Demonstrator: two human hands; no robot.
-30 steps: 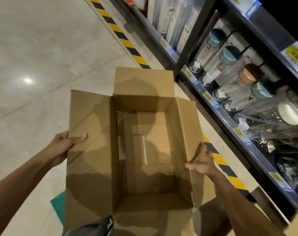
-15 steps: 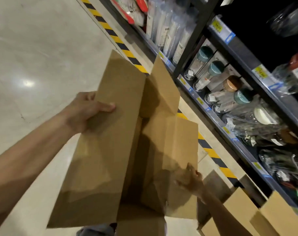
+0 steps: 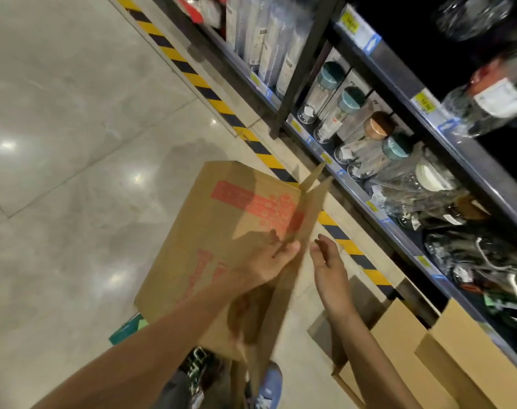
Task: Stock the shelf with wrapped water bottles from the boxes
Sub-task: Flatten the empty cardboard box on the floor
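Note:
A brown cardboard box [image 3: 222, 231] with red print is tipped on its side in front of me, its flaps pointing toward the shelf. My left hand [image 3: 269, 261] grips a flap of the box, thumb on its edge. Just to the right, my right hand [image 3: 329, 267] hovers with fingers straight, apart from the cardboard. Wrapped water bottles [image 3: 354, 134] with teal and copper lids lie in a row on the dark shelf [image 3: 399, 237] at right.
Yellow-black hazard tape [image 3: 210, 93] runs along the shelf base. More open cardboard boxes [image 3: 428, 349] stand at lower right. A green item [image 3: 127, 329] lies on the pale tile floor [image 3: 59, 143]. My blue shoe [image 3: 270, 385] shows at the bottom.
The box has been turned from open-side-up onto its side, printed face now up. My right hand has let go of the flap and moved clear; my left hand shifted to the flap.

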